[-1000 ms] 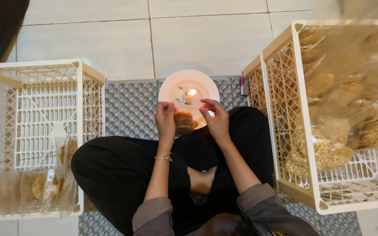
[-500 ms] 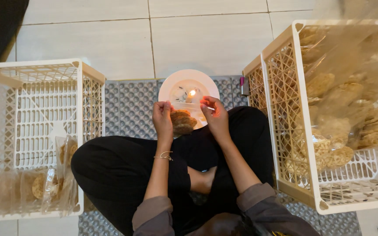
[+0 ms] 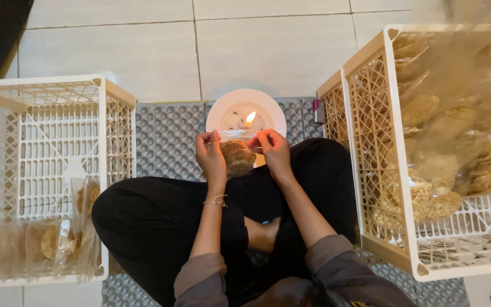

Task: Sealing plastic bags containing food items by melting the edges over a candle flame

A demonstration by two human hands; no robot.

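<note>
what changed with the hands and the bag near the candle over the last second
The right hand moved left, closer to the left hand, and the top edge of the clear plastic bag of round brown crackers now stretches flat between them beside the candle flame. The white round plate, white crate and beige crate stayed put.

Both forearms reach forward over the crossed legs, sleeves pushed up. The left hand [image 3: 210,156] and right hand [image 3: 274,152] sit level, near each other, fingers pinched shut.

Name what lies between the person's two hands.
In the head view, a clear bag of crackers lies between the left hand and right hand, its top edge pinched by both.
</note>
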